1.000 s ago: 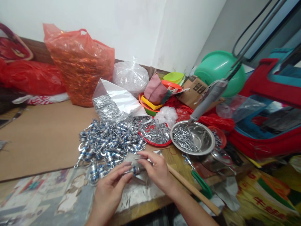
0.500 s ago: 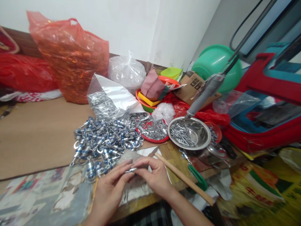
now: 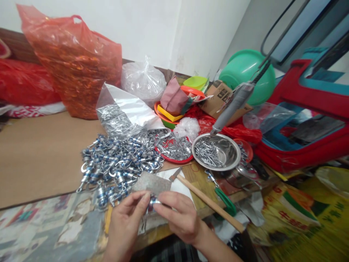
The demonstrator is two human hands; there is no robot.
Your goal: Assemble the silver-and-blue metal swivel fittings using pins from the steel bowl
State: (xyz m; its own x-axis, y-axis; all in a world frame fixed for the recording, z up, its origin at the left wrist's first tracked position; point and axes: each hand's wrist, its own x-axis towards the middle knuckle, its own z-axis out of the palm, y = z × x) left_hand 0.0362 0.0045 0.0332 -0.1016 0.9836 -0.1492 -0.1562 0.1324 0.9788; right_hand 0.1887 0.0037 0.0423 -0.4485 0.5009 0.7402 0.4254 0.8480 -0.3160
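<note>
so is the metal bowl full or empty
Partly full: the metal bowl holds metal pins heaped at left, with bare inside showing at right.

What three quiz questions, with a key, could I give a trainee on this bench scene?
1. True or false: in the picture, the round stainless-steel bowl stands to the left of the round red plastic tray.

2. What lies in the bowl?
A) orange plastic rings
B) thin silver metal pieces
C) brown wooden beads

3. Short answer: what is held between the fingers of the left hand and the right hand?

Key:
1. False; it stands to the right.
2. B
3. A small silver-and-blue metal part.
</note>
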